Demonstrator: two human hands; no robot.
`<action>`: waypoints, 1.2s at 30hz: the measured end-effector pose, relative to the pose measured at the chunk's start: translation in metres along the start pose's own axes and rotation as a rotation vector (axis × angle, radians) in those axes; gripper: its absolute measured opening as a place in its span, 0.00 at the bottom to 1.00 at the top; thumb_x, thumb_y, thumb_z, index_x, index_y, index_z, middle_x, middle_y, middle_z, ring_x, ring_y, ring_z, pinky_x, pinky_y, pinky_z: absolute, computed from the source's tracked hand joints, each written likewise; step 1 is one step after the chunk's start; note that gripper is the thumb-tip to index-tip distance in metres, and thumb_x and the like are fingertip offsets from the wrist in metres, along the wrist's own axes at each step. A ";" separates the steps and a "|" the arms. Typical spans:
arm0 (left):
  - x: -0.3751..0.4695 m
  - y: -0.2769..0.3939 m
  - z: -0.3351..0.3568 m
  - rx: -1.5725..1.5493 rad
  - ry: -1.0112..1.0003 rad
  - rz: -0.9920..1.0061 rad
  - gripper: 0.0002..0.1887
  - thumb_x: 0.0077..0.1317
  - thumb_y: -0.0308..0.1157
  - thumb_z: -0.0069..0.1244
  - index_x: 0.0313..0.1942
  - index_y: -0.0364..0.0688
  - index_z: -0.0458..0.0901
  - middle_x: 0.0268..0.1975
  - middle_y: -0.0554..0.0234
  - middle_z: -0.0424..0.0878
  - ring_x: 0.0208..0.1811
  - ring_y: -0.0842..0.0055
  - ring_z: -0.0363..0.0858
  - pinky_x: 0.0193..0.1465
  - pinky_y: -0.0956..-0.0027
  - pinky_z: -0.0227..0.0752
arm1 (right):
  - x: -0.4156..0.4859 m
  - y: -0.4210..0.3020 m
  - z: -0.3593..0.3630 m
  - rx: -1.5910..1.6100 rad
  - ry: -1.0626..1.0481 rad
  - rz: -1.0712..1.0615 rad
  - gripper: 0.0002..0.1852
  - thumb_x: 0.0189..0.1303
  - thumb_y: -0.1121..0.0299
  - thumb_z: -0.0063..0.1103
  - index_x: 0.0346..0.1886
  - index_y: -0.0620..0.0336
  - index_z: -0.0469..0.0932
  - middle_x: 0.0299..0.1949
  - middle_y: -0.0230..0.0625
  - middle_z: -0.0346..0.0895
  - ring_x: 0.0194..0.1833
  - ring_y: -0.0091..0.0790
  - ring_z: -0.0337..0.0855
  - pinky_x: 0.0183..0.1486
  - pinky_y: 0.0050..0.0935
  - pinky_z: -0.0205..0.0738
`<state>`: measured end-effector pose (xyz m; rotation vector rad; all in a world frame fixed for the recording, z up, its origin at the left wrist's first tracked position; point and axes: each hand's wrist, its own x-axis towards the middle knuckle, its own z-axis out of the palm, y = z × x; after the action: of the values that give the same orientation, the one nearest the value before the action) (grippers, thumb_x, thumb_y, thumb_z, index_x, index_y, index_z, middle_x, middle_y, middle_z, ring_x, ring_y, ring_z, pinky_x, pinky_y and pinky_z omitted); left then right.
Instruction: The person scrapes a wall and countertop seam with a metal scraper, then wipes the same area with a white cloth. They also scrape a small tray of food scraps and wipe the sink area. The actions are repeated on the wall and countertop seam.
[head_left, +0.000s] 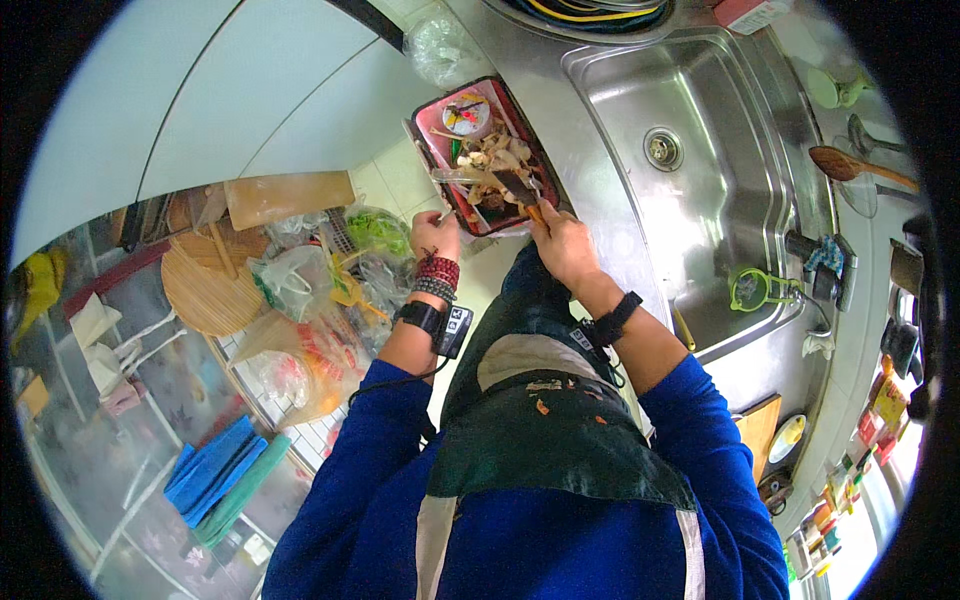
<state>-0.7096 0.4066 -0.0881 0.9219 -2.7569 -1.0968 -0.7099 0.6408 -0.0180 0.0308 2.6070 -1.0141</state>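
Note:
My right hand (566, 244) grips the wooden handle of a kitchen tool with a flat dark blade (514, 187), which lies over food scraps. The scraps (499, 154) fill a bag-lined rectangular bin (559, 176) with a dark rim. A round white container (466, 115) with colourful bits on it sits at the bin's far end. Across the scraps lies a long translucent piece (461, 176). My left hand (436, 234) is at the bin's near left edge, fingers bent; whether they pinch the liner cannot be made out.
A steel sink (694, 187) with a green-rimmed strainer (750, 289) is on the right. Left are bagged greens (379, 229), plastic bags (296, 277), a round wooden board (206, 285) and folded blue cloths (214, 469). A clear plastic bag (442, 49) lies beyond the bin.

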 end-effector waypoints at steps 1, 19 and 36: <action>-0.006 -0.006 0.000 -0.003 -0.028 -0.132 0.12 0.62 0.33 0.57 0.39 0.31 0.83 0.28 0.53 0.85 0.21 0.71 0.83 0.21 0.69 0.73 | -0.006 0.000 -0.005 -0.050 -0.015 -0.006 0.25 0.64 0.58 0.54 0.63 0.56 0.73 0.40 0.51 0.81 0.40 0.56 0.83 0.44 0.50 0.79; -0.071 0.021 0.032 -1.297 -0.633 -1.032 0.12 0.72 0.31 0.45 0.45 0.27 0.76 0.43 0.44 0.83 0.46 0.57 0.83 0.52 0.59 0.80 | -0.013 -0.008 -0.030 -0.391 -0.144 -0.057 0.13 0.61 0.62 0.55 0.47 0.55 0.77 0.35 0.47 0.83 0.36 0.54 0.85 0.37 0.50 0.80; -0.073 0.041 0.061 -1.486 -0.415 -1.004 0.13 0.73 0.27 0.40 0.50 0.24 0.68 0.47 0.37 0.79 0.47 0.54 0.82 0.56 0.52 0.80 | 0.038 -0.043 -0.080 -0.883 -0.440 -0.318 0.10 0.58 0.68 0.54 0.33 0.56 0.87 0.34 0.43 0.86 0.38 0.43 0.89 0.40 0.38 0.82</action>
<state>-0.6850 0.5072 -0.0947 1.6599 -0.6254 -2.8594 -0.7767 0.6578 0.0522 -0.7391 2.4357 0.1304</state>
